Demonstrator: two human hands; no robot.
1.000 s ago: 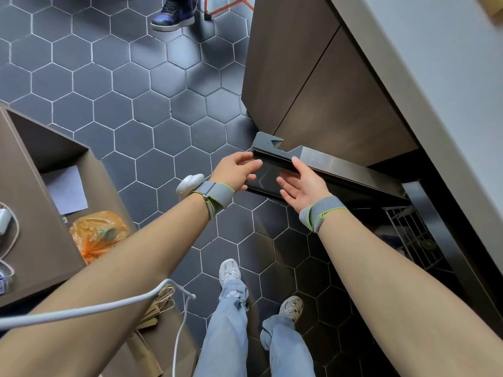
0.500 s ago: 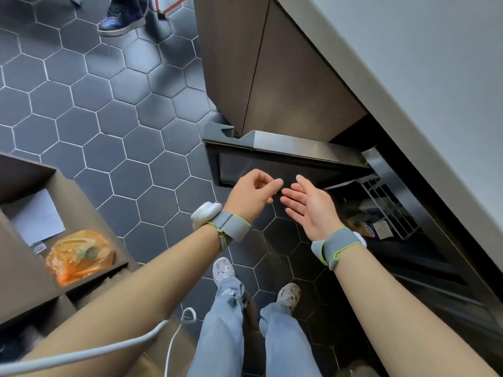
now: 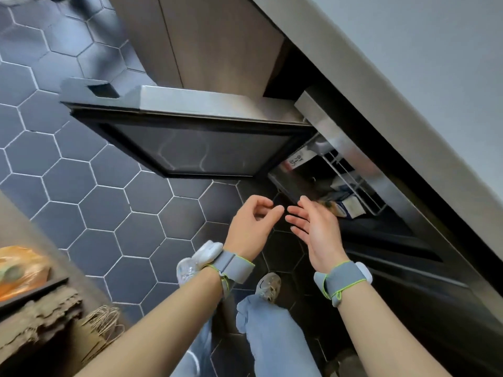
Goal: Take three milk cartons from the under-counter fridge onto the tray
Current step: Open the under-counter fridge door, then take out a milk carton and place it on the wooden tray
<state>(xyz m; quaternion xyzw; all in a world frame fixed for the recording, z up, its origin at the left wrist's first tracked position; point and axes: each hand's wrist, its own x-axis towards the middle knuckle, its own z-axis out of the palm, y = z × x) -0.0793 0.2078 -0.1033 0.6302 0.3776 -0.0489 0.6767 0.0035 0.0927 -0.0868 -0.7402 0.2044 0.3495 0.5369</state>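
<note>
The under-counter fridge's glass door (image 3: 190, 131) stands swung wide open to the left. Inside the fridge, a wire shelf (image 3: 351, 180) holds white and blue milk cartons (image 3: 345, 205), partly hidden by my right hand. My left hand (image 3: 251, 224) hovers below the door with its fingers loosely curled and nothing in it. My right hand (image 3: 315, 227) is held flat, palm facing left, fingers apart, just in front of the fridge opening. Neither hand touches the door or a carton. No tray is in view.
The grey counter top (image 3: 408, 63) runs overhead on the right. A low brown shelf unit (image 3: 16, 227) at the left holds an orange plastic bag (image 3: 19, 270) and brown paper bags (image 3: 40, 322). My feet stand on dark hexagon floor tiles (image 3: 95, 200).
Both hands have let go of the door's edge and dropped below it. The door has swung further open, and my view has shifted toward the fridge interior.
</note>
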